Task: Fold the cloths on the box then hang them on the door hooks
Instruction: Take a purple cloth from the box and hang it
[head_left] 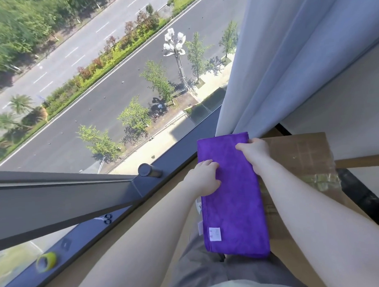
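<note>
— How many cloths are there, and where?

— One purple microfibre cloth point(232, 195), folded into a long rectangle, lies on one brown cardboard box point(302, 153), under both hands. Its near end hangs past the box edge towards the person's lap.

— What are the hands doing?

— The left hand point(204, 178) rests on the cloth's left edge, fingers curled over the fabric. The right hand point(253, 150) closes on the far right corner, fingers curled over the cloth's edge.

— Any labels?

— One white tag point(214, 234) is sewn near the cloth's near end; its print is too small to read. Two more small tags show at the left edge, below the left hand, also unreadable.

— Anything else nearby?

— Left of the left hand, on the dark window sill point(113, 220), lie one pair of scissors point(106, 218) and one yellow-green tape roll point(46, 261). A pale curtain point(278, 59) hangs beyond the right hand.
</note>
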`<action>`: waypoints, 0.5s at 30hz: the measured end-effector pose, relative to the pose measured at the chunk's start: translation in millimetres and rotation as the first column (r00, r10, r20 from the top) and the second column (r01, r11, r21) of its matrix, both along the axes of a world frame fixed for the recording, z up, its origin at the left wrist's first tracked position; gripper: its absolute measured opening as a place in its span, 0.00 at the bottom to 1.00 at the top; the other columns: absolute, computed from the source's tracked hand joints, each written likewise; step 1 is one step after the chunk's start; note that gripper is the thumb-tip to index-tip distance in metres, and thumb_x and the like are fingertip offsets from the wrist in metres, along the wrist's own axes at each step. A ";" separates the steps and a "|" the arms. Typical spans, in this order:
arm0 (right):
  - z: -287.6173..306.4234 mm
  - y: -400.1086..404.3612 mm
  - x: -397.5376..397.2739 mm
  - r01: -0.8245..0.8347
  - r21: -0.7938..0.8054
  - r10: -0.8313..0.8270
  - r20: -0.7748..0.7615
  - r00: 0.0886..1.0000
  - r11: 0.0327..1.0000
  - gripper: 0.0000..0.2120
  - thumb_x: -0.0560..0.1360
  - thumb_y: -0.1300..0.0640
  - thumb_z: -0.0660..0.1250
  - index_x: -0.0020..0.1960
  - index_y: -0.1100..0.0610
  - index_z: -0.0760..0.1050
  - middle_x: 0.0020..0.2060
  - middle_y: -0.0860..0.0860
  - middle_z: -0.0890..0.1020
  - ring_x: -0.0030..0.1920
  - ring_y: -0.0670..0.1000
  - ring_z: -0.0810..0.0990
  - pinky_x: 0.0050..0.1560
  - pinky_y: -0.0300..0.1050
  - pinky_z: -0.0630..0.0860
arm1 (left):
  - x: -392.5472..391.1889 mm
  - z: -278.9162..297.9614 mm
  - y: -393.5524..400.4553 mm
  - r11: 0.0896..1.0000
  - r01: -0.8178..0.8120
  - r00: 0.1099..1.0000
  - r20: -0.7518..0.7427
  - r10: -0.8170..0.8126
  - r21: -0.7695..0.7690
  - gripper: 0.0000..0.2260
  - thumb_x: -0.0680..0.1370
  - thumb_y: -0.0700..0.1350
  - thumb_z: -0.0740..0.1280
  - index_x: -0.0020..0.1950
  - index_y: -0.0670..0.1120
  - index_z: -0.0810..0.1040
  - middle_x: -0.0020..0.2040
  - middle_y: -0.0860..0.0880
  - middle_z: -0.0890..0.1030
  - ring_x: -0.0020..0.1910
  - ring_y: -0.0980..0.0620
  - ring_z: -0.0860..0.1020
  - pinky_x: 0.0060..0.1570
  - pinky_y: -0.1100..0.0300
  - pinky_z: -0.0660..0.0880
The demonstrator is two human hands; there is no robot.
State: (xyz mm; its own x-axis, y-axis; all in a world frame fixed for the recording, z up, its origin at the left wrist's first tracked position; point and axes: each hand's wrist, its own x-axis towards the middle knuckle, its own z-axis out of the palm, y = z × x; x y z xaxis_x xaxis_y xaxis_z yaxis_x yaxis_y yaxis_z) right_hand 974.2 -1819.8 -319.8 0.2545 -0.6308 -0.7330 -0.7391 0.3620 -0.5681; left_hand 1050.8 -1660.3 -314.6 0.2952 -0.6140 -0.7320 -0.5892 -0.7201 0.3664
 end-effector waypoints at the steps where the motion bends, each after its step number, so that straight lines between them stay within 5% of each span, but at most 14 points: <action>1: 2.6 1.0 0.0 -0.002 0.002 0.002 0.014 1.000 1.000 0.01 0.72 0.59 0.71 0.41 0.56 0.80 0.43 0.56 0.85 0.45 0.58 0.84 0.48 0.53 0.81 | 0.7 0.8 0.5 1.000 -0.024 1.000 0.000 0.024 -0.011 0.25 0.80 0.48 0.65 0.77 0.48 0.66 0.78 0.47 0.65 0.76 0.44 0.65 0.71 0.46 0.68; 6: 11.5 9.7 -12.4 -0.128 0.064 0.121 0.099 0.988 0.990 0.15 0.72 0.59 0.75 0.58 0.56 0.79 0.49 0.53 0.85 0.49 0.56 0.85 0.54 0.54 0.82 | -0.4 9.8 -1.1 0.988 -0.145 0.989 -0.003 0.145 -0.046 0.26 0.81 0.49 0.64 0.78 0.49 0.64 0.72 0.44 0.71 0.69 0.42 0.73 0.65 0.46 0.73; 10: 22.4 16.9 -19.3 -0.211 0.090 0.198 0.132 0.971 0.973 0.03 0.74 0.61 0.74 0.46 0.54 0.83 0.47 0.56 0.88 0.49 0.60 0.87 0.53 0.58 0.83 | -9.0 28.8 -5.5 0.944 -0.278 0.955 0.049 0.291 -0.180 0.29 0.82 0.55 0.64 0.80 0.50 0.59 0.73 0.44 0.69 0.70 0.41 0.71 0.64 0.44 0.73; 15: 46.1 19.8 -29.5 -0.248 0.087 0.221 0.242 0.945 0.965 0.10 0.74 0.66 0.68 0.47 0.52 0.83 0.44 0.56 0.87 0.42 0.57 0.85 0.46 0.50 0.82 | -10.4 54.9 -7.7 0.872 -0.292 0.918 0.140 0.370 -0.393 0.32 0.82 0.51 0.67 0.82 0.50 0.56 0.76 0.43 0.64 0.75 0.41 0.64 0.69 0.44 0.69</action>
